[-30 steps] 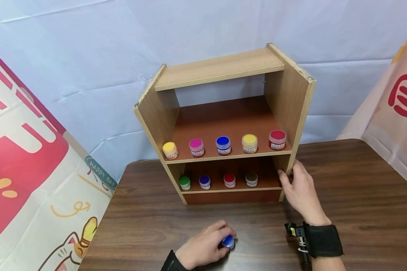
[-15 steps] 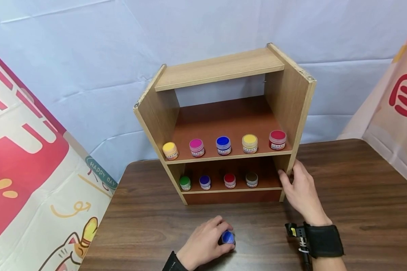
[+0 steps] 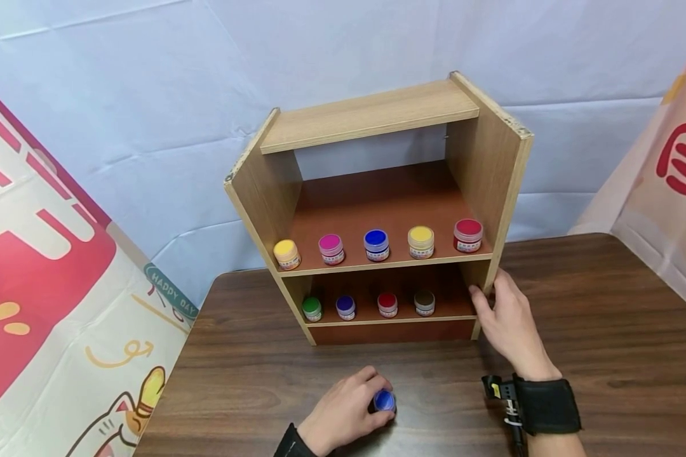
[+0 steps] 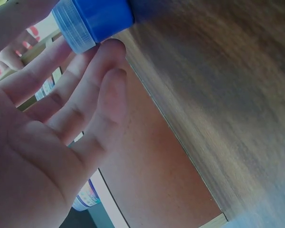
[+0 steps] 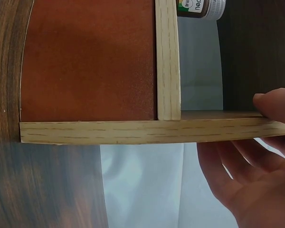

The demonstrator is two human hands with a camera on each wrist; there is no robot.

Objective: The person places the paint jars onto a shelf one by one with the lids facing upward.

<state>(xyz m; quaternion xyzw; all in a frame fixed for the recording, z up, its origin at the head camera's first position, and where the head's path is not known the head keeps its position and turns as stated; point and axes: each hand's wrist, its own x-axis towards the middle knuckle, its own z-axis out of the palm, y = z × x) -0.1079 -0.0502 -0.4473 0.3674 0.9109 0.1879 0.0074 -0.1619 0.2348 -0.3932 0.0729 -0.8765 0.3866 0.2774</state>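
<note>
A small blue paint jar [image 3: 384,400] stands on the table in front of the shelf. My left hand [image 3: 350,406] pinches it between thumb and fingers; in the left wrist view the blue jar [image 4: 97,21] shows its clear lid rim, with the fingertips [image 4: 113,50] against it. At the wooden shelf's [image 3: 371,124] right side panel, my right hand [image 3: 509,324] grips the lower front edge, thumb inside and fingers outside. The right wrist view shows that panel edge [image 5: 133,131] running between the thumb and fingers of the right hand [image 5: 256,185].
Yellow [image 3: 287,254], magenta [image 3: 331,249], blue [image 3: 376,245], pale yellow [image 3: 420,242] and red [image 3: 467,235] jars line the upper shelf. Below sit green [image 3: 311,308], dark blue [image 3: 345,307], red [image 3: 387,304] and brown [image 3: 424,303] jars. A pale cloth [image 3: 148,95] hangs behind the table [image 3: 234,381].
The left hand has shifted its hold on the blue jar, its fingers moving slightly up and left and its thumb coming round the jar's near side. The right hand stays on the panel.
</note>
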